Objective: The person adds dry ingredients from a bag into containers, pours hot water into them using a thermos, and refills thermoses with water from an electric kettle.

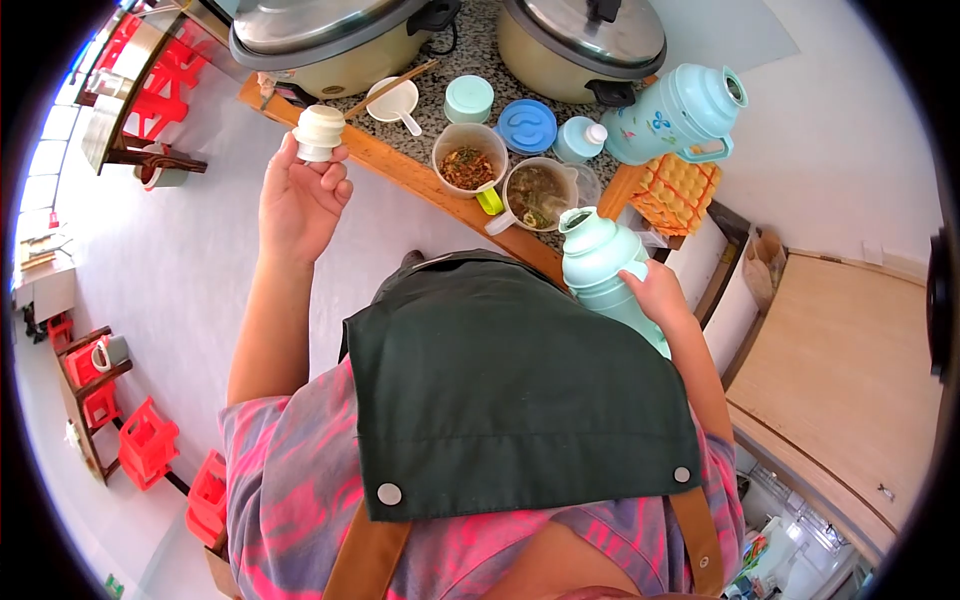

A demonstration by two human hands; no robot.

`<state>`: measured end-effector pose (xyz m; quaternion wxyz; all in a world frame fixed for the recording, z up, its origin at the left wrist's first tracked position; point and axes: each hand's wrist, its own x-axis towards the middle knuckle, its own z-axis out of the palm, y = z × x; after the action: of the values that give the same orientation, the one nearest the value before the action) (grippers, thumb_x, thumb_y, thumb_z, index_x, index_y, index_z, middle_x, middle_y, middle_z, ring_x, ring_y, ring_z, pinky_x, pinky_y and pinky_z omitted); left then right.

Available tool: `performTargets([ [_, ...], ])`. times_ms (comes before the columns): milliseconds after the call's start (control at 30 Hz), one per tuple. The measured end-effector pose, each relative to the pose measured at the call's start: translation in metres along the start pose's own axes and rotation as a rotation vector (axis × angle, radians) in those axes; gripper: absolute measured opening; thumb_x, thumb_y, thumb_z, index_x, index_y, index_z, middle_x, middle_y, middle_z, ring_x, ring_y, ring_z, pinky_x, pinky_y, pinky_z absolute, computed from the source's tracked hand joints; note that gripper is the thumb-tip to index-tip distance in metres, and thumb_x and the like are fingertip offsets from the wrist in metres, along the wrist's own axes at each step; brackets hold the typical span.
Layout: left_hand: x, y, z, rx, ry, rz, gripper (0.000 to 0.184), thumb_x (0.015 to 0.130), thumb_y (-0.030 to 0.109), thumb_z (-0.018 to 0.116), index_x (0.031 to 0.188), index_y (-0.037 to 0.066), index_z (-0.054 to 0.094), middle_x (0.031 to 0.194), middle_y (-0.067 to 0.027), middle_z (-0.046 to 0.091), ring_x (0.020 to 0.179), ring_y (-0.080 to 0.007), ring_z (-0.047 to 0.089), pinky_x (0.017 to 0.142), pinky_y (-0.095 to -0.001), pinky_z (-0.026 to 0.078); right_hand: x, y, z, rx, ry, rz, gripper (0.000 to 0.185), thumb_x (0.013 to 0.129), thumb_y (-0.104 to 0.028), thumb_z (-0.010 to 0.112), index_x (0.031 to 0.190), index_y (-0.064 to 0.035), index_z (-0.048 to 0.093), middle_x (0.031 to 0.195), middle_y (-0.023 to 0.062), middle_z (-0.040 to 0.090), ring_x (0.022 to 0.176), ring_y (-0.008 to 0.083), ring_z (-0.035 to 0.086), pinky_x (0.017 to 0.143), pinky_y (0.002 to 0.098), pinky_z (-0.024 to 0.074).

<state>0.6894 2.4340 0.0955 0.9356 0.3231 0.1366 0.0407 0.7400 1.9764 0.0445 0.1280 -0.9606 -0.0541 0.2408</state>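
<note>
Raised at the left, my left hand (pixel 305 200) is closed on a pale ribbed stopper (pixel 321 133). My right hand (pixel 662 298) grips the handle of a mint-green thermos flask (pixel 600 258), whose mouth is uncapped. The flask leans near the counter's front edge. Just beyond it stand a measuring jug of murky liquid with bits in it (pixel 536 195) and a jug of chopped reddish seasoning (pixel 468 168) with a yellow-green handle. A second blue-green thermos flask (pixel 680 115), patterned with flowers, stands at the back right.
Two large cookers (pixel 330 55) (pixel 580 50) sit at the back of the speckled counter. A white strainer (pixel 393 100), a mint cup (pixel 469 98), a blue lid (pixel 527 126) and a small bottle (pixel 580 139) lie between. Red stools (pixel 148 445) and tables line the left.
</note>
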Motion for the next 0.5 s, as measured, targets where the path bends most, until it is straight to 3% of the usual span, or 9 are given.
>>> performTargets([
  [167,0.0010,0.0010,-0.0076,-0.012,-0.029,0.010,0.036,0.095,0.035,0.037,0.111,0.006,0.048,0.091,-0.0084,0.058,0.064,-0.0103,0.045,0.064,-0.0257,0.042,-0.0022,-0.0034,-0.0037,-0.008,-0.016,0.018,0.045,0.078,-0.036,0.064,0.082,0.0084,0.058,0.083,0.0277,0.061,0.081,0.0408,0.060,0.073,0.0435,0.0471],
  [500,-0.0018,0.0043,-0.0042,-0.019,0.022,0.032,0.032,0.094,0.034,0.041,0.107,0.006,0.050,0.089,-0.0083,0.059,0.063,-0.0101,0.046,0.062,-0.0258,0.042,-0.0045,-0.0045,-0.0069,-0.036,-0.040,0.027,0.045,0.078,-0.037,0.064,0.083,0.0076,0.059,0.084,0.0268,0.061,0.082,0.0397,0.060,0.074,0.0432,0.0469],
])
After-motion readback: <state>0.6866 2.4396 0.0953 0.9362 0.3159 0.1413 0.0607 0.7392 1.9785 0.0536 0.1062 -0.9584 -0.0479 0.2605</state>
